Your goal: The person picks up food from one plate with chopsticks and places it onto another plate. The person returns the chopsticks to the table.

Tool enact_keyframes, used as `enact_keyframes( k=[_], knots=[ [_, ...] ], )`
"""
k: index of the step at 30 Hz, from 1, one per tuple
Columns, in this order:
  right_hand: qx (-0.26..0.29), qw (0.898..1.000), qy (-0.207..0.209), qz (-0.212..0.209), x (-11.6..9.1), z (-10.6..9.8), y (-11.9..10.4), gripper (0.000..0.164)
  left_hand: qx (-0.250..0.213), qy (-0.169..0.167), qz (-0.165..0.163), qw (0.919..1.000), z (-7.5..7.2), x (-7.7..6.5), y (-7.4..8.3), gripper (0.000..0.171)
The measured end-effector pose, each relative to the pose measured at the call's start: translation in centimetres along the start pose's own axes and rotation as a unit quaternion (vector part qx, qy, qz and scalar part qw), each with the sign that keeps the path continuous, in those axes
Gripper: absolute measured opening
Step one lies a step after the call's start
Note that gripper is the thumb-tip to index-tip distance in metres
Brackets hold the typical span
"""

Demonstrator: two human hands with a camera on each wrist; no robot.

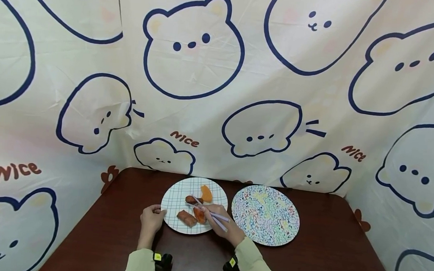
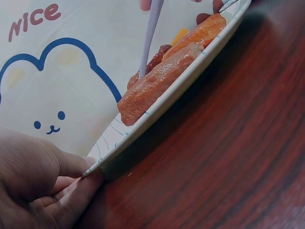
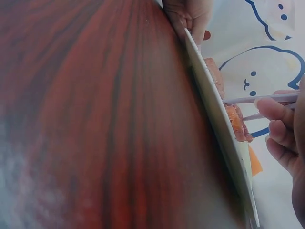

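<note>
My left hand (image 1: 151,220) pinches the left rim of a white plate with a grid pattern (image 1: 176,192), thumb on top and fingers below in the left wrist view. My right hand (image 1: 219,221) holds a pair of pale purple chopsticks (image 1: 221,216) over this plate. Their tips overlap a dark brown piece of food (image 1: 190,200) in the head view. A reddish-brown glazed meat piece (image 2: 159,86) lies at the plate's near side, beside an orange-red glazed piece (image 1: 199,216). Toward the far side rests a yellow-orange wedge (image 1: 206,193).
To the right, close beside the grid plate, lies a round plate with a multicoloured speckled pattern (image 1: 266,216). Both are on a dark reddish-brown wooden table (image 1: 330,255). A cloth printed with cartoon bears (image 1: 192,65) hangs behind and along both sides.
</note>
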State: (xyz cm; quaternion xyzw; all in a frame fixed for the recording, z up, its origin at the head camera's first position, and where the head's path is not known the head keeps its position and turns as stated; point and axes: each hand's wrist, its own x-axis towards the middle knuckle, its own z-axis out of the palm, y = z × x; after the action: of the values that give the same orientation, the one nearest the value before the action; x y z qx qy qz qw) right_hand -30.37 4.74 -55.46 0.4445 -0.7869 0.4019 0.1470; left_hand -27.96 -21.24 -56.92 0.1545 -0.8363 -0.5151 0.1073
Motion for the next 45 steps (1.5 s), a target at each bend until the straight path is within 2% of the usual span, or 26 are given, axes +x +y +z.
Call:
enact_keyframes(
  k=[10,17,19,20,23,26,27,28,33,38,41,45],
  knots=[
    [0.044,0.997,-0.034,0.052,-0.1,-0.4,-0.1,0.031,0.004,0.001,0.003,1.0000,0.0,-0.2,0.0,0.036],
    [0.032,0.997,-0.037,0.066,-0.6,-0.7,-0.1,0.034,0.000,0.001,-0.001,1.0000,0.1,-0.1,0.0,0.036],
    [0.060,0.995,-0.034,0.075,-0.7,-0.8,-0.2,0.033,-0.003,-0.001,-0.002,1.0000,0.1,-0.2,-0.1,0.037],
    [0.113,0.989,-0.039,0.089,-0.8,-0.9,-0.3,0.033,-0.003,-0.002,-0.003,1.0000,0.2,-0.2,-0.1,0.037],
    [0.147,0.983,-0.038,0.099,-1.1,-1.0,-0.5,0.033,-0.002,-0.004,-0.005,1.0000,0.2,-0.3,-0.3,0.037],
    [0.128,0.988,-0.027,0.086,-1.4,-1.2,-0.6,0.034,0.001,0.000,-0.006,1.0000,0.2,-0.3,-0.3,0.037],
    [0.083,0.994,-0.016,0.073,-1.4,-1.3,-0.6,0.033,0.000,0.001,-0.005,1.0000,0.2,-0.2,-0.3,0.037],
    [0.078,0.995,-0.010,0.068,-1.5,-1.4,-0.6,0.034,0.000,0.003,-0.004,1.0000,0.3,-0.2,-0.3,0.037],
    [0.109,0.991,0.027,0.068,-1.8,-2.2,-1.2,0.032,0.000,0.005,0.000,1.0000,0.2,0.0,-0.1,0.037],
    [0.104,0.992,0.057,0.048,-2.1,-3.0,-2.0,0.035,0.004,0.004,0.005,1.0000,0.1,-0.2,0.0,0.036],
    [0.096,0.992,0.061,0.051,-2.6,-3.7,-1.8,0.039,0.006,0.006,0.007,0.9999,0.1,-0.2,0.0,0.036],
    [0.107,0.990,0.048,0.084,-3.7,-5.2,-0.9,0.041,0.007,0.010,0.008,0.9999,0.3,-0.2,0.1,0.036]
  ],
)
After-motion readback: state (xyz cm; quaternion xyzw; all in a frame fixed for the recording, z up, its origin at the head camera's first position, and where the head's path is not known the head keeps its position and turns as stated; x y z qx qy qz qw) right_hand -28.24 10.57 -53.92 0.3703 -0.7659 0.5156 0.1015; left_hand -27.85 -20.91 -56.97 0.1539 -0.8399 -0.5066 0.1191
